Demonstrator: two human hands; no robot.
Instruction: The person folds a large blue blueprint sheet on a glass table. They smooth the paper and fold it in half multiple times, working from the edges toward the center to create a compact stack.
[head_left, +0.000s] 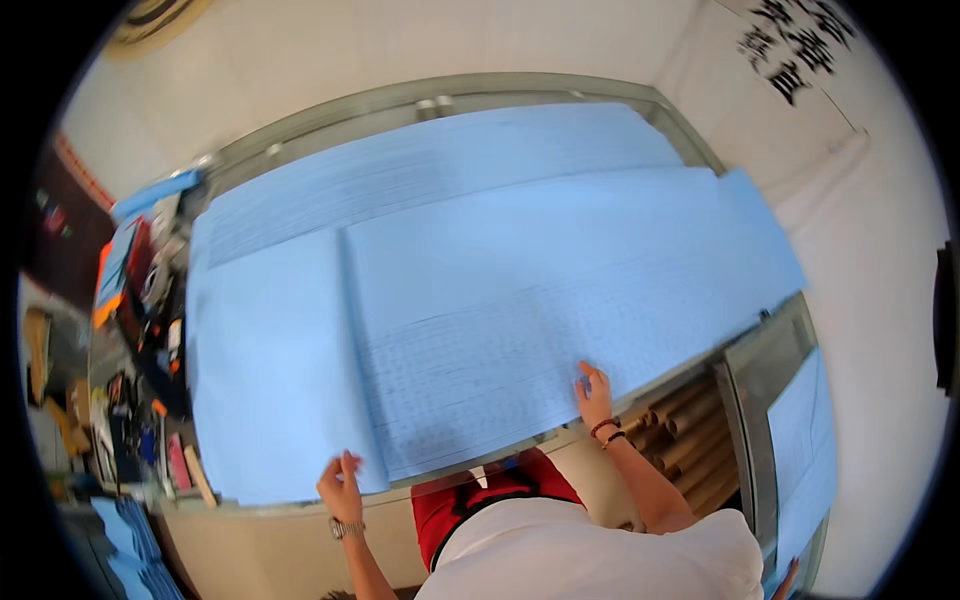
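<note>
Large blue paper sheets (480, 247) printed with fine lines, like drawings, lie spread over a glass-topped table. At the left, one sheet is folded over into a plain blue flap (270, 360), with its fold running from back to front. My left hand (341, 487), with a metal watch on the wrist, is at the flap's front edge near the fold. Its fingers are curled and blurred, so a grip on the paper cannot be made out. My right hand (595, 397), wearing beaded bracelets, is over the sheet's front edge with fingers apart, holding nothing.
Tools and stationery (142, 420) crowd the table's left end. Brown cardboard tubes (694, 442) lie below the tabletop at right. More blue sheets (802, 442) rest on a side surface, where another person's hand (787, 577) shows. Folded blue papers (135, 547) sit at lower left.
</note>
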